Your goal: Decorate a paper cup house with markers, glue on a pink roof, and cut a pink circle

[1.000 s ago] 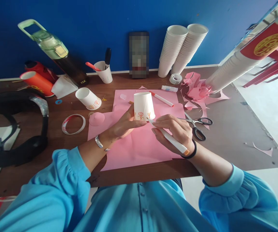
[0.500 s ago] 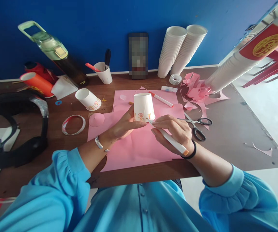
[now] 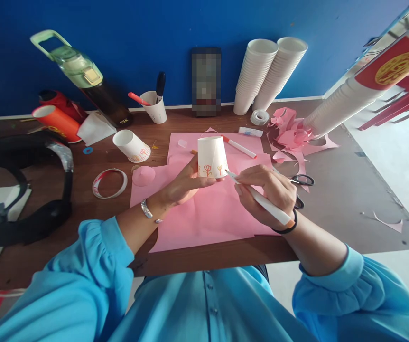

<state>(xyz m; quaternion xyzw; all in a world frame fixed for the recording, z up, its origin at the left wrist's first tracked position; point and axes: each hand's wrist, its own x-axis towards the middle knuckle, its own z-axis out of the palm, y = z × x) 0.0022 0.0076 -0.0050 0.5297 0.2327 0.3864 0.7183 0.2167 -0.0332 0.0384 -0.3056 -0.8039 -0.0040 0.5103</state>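
My left hand (image 3: 186, 184) holds a white paper cup (image 3: 211, 153) over the pink paper, with small orange flowers drawn along the cup's lower edge. In my right hand (image 3: 268, 192) is a white marker (image 3: 268, 208) with an orange end, its tip close to the cup's lower right side; whether it touches cannot be told. Beneath both hands lies the pink paper (image 3: 204, 218). A second cup with drawn flowers (image 3: 129, 145) lies tilted to the left. The scissors (image 3: 302, 180) are partly hidden behind my right hand.
Stacked white cups (image 3: 256, 76) stand by the blue wall, beside a propped phone (image 3: 206, 83). Pink scraps (image 3: 290, 128) and a tape roll (image 3: 259, 117) lie at right. At left are a bottle (image 3: 94, 90), a black headset-like object (image 3: 60, 206) and a ring (image 3: 110, 184).
My right hand with the marker has moved right, from the lower middle of the cup to its right edge. My left hand still holds the cup in nearly the same place.
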